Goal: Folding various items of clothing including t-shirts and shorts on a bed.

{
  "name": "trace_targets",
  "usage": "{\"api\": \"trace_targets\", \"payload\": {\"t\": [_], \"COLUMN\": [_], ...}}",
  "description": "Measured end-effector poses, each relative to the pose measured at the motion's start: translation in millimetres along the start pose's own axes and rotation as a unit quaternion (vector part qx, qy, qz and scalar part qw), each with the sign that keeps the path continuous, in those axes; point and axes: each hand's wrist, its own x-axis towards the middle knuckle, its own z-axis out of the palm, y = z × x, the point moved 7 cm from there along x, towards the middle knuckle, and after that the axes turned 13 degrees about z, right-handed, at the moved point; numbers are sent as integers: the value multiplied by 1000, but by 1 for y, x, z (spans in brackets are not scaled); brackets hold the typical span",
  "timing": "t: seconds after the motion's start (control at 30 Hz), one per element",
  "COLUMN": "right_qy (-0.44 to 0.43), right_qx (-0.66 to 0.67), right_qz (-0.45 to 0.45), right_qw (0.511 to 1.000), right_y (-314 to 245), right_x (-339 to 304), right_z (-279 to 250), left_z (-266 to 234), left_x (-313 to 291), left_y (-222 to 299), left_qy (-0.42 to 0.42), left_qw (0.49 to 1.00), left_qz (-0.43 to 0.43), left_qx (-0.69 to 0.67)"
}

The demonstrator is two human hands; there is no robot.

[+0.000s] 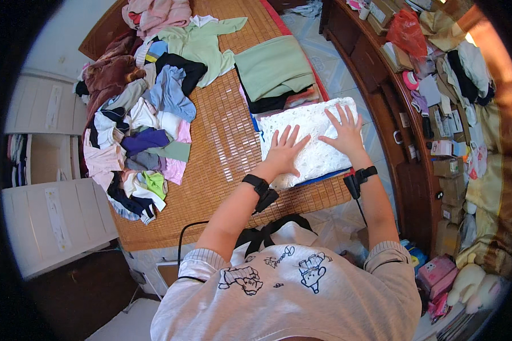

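A white, textured folded garment lies at the near right edge of the bed, on top of something blue. My left hand rests flat on its left part with the fingers spread. On its right part, my right hand lies flat too, fingers apart. Neither hand grips anything. Just beyond the white garment sits a stack of folded clothes, with a light green folded garment on top and black and reddish layers showing underneath. Each wrist wears a black strap with a small device.
A large heap of loose clothes covers the bed's left side, with a spread light green top at its far end. The bed bears a brown woven mat. Along the right runs a dark wooden cabinet loaded with boxes and bags.
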Motion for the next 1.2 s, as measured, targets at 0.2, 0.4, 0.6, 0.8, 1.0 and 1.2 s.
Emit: {"api": "trace_targets", "payload": {"t": [0.2,0.4,0.6,0.8,1.0,1.2], "right_qy": [-64,-70,-73,-74,-67,-62], "right_qx": [20,24,41,37,-62,-71], "right_qz": [14,3,4,-16,3,30], "right_qw": [998,997,996,996,996,995], "right_y": [4,3,4,-5,-20,-37], "right_x": [-5,-3,-2,-8,-13,-22], "right_z": [34,52,55,53,40,22], "left_z": [23,29,29,29,-3,39], "left_x": [-3,-6,-5,-12,-47,-157], "left_y": [-9,-20,-26,-22,-28,-94], "left_qy": [-6,-6,-8,-16,-57,165], "left_qw": [1000,999,1000,999,996,962], "left_qz": [-19,-21,6,38,66,-67], "left_qx": [-12,-29,-5,13,-16,-205]}}
